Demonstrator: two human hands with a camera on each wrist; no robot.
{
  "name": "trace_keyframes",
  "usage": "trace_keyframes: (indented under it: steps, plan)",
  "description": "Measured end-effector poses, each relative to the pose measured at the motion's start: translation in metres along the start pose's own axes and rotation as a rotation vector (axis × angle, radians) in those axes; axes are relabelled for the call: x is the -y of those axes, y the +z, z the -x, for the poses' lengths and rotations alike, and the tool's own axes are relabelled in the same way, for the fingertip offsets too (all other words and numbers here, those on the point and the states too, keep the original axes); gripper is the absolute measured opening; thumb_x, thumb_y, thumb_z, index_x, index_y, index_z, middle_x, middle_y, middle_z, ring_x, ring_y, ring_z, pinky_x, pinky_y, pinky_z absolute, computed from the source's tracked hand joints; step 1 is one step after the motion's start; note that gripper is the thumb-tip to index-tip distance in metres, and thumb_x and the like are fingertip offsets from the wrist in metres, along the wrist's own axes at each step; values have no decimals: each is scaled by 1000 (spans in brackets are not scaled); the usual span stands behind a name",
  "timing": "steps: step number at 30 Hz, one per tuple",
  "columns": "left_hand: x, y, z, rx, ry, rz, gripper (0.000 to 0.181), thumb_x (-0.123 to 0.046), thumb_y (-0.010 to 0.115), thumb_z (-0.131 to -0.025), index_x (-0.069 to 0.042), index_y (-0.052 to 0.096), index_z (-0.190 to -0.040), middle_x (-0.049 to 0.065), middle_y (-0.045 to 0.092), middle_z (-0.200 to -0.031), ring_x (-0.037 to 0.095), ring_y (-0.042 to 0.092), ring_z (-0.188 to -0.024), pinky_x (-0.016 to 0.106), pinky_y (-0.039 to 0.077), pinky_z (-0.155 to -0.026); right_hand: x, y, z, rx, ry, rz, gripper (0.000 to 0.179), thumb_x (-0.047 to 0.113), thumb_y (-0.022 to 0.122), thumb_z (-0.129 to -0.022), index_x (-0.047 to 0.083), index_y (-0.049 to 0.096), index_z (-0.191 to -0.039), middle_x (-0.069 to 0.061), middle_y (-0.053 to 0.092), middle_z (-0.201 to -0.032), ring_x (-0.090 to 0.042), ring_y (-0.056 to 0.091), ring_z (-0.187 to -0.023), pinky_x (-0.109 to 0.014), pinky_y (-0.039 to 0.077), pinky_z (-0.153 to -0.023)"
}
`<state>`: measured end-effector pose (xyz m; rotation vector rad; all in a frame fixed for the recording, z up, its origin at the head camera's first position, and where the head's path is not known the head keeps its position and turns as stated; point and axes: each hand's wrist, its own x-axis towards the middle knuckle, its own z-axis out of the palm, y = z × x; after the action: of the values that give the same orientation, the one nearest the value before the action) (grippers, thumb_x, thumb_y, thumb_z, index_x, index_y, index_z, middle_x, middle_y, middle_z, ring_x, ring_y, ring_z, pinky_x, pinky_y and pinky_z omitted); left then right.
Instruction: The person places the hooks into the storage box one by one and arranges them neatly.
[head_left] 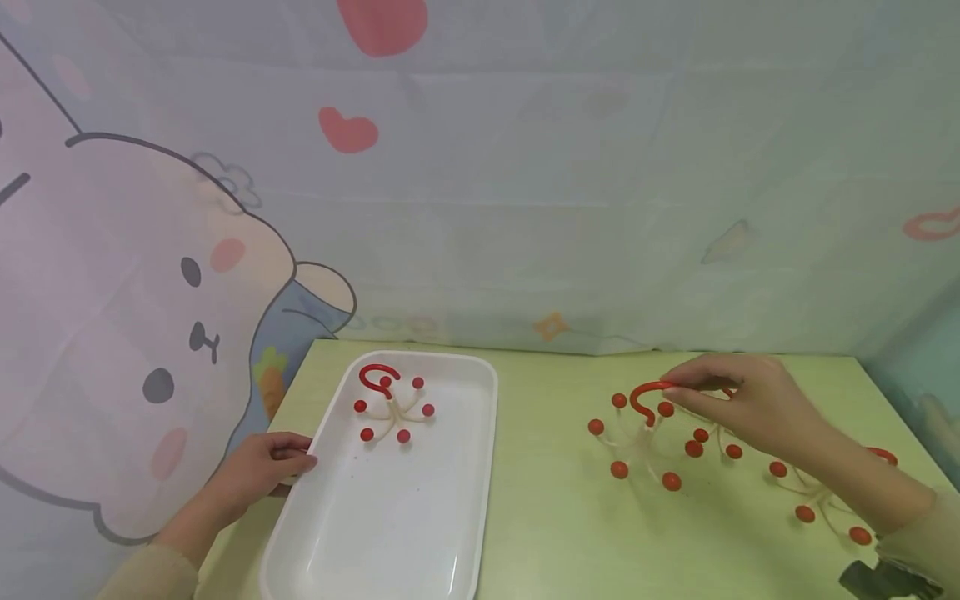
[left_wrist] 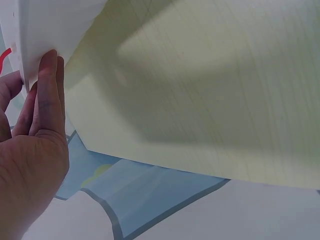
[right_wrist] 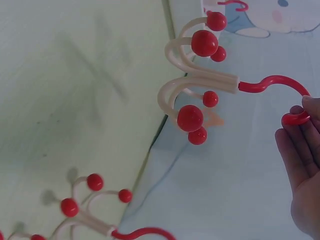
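Observation:
My right hand pinches the red hook handle of a head massager between thumb and fingers. The massager hangs above the table, its cream arms curving out to red balls. With thumb on top and fingers beneath, my left hand grips the left rim of a white tray. In the left wrist view those fingers lie along the tray's underside. A second massager stands inside the tray near its far end, arms spread and hook up.
Two more massagers stand on the right of the light green table, one partly behind my right hand and another beneath the forearm. A printed cloth with hearts and a cartoon animal hangs behind the table's far edge.

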<state>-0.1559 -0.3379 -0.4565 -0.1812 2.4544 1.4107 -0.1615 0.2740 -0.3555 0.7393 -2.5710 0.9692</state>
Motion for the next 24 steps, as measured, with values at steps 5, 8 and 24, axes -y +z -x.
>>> trace_keyframes:
  steps: [5,8,24]
  plan:
    - [-1,1,0,-4,-5,-7,43,-13,74,-101,13,63,-133,18,77,-113,24,76,-95,45,67,-80,17,9,-23,35,-7,-41,21,9,87,-90,22,84,-106,15,79,-93,0,73,-84,-15,57,-72]
    - [-2,1,-1,-4,-9,-8,43,-13,74,-101,13,63,-133,18,77,-113,24,76,-95,45,67,-80,28,15,-35,54,8,-66,18,13,87,-91,22,84,-106,14,80,-96,-2,75,-87,-18,59,-73]
    - [1,-1,-2,-2,-13,3,44,-13,74,-101,13,62,-134,17,76,-113,25,76,-96,45,67,-80,54,61,-89,120,-44,-204,11,12,85,-93,15,85,-104,8,80,-92,-7,76,-83,-26,64,-79]
